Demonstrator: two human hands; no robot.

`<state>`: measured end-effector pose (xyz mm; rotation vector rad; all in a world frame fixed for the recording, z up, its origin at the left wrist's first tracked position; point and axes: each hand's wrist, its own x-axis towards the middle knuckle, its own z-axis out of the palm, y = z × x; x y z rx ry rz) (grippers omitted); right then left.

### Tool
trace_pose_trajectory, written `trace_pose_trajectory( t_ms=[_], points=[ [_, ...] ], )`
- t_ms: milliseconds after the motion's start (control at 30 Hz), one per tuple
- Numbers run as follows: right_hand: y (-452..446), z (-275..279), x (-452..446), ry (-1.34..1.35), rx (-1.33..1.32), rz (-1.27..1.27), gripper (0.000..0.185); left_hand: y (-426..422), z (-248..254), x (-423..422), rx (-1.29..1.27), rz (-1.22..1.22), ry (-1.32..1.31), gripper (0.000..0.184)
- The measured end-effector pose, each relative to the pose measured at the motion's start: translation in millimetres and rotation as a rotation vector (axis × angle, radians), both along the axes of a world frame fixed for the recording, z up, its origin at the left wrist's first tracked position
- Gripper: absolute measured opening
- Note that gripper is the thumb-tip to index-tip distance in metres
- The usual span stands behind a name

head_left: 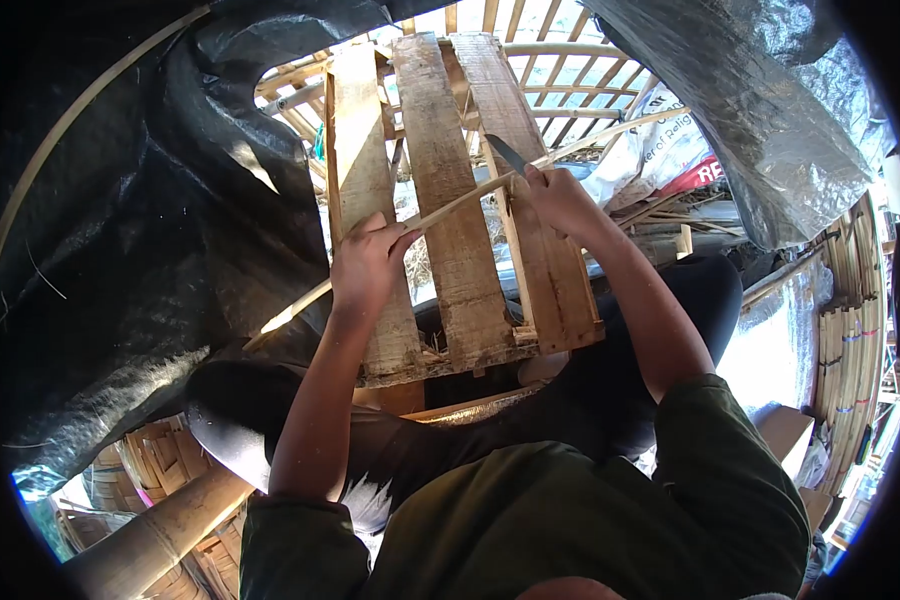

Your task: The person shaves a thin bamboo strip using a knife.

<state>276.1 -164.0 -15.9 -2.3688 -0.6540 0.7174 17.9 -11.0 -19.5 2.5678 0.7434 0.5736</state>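
Observation:
A long, thin bamboo strip (pixel 460 203) runs slantwise across a slatted wooden crate (pixel 445 180) in front of my knees. My left hand (pixel 367 255) is closed around the strip near the crate's left slat, and the strip's pale lower end sticks out past my wrist. In my right hand (pixel 560 203) is a knife (pixel 505 152), its dark blade pointing up and left. The blade lies close to the strip; whether the edge touches it I cannot tell. My right fingers are wrapped round the handle, which they mostly hide.
Black plastic sheeting (pixel 120 220) hangs at the left, and grey sheeting (pixel 760 120) at the upper right. A printed sack (pixel 650 155) lies beyond the crate. Bundled bamboo strips (pixel 850 350) stand at the right. A thick bamboo pole (pixel 160 535) is at the lower left.

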Motion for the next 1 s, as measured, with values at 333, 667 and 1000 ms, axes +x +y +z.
trace_pose_trajectory(
  t_ms=[333,667,1000],
  points=[
    [11,12,-25,0.062,0.016,0.13,0.053,2,7,0,-0.056,0.005,0.015,0.024],
    [4,9,-3,-0.12,0.186,0.035,0.058,8,6,0,-0.058,-0.025,-0.006,0.022],
    [-2,9,17,-0.246,0.081,0.139,0.033,15,19,0,-0.101,-0.008,0.005,0.02]
  ],
)
